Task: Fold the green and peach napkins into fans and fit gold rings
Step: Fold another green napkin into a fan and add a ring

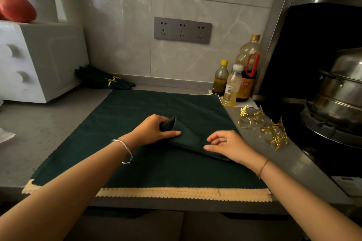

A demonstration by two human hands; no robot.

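A dark green napkin [188,135], folded into a long narrow strip, lies slantwise on a flat green napkin [137,109] spread over the counter. My left hand [154,129] grips the strip's upper left end, thumb laid along its edge. At the lower right end my right hand [227,146] rests with loosely curled fingers, thumb tip touching the cloth. A peach napkin [184,193] shows as a scalloped edge under the green one at the front. Several gold leaf rings [268,127] lie on the counter to the right. Finished green fans with gold rings [105,81] lie at the back left.
Three bottles [237,82] stand at the back right by the wall. A steel pot [340,94] sits on the black stove at the right. A white drawer unit [37,60] stands at the left with a white bucket and a red object on top.
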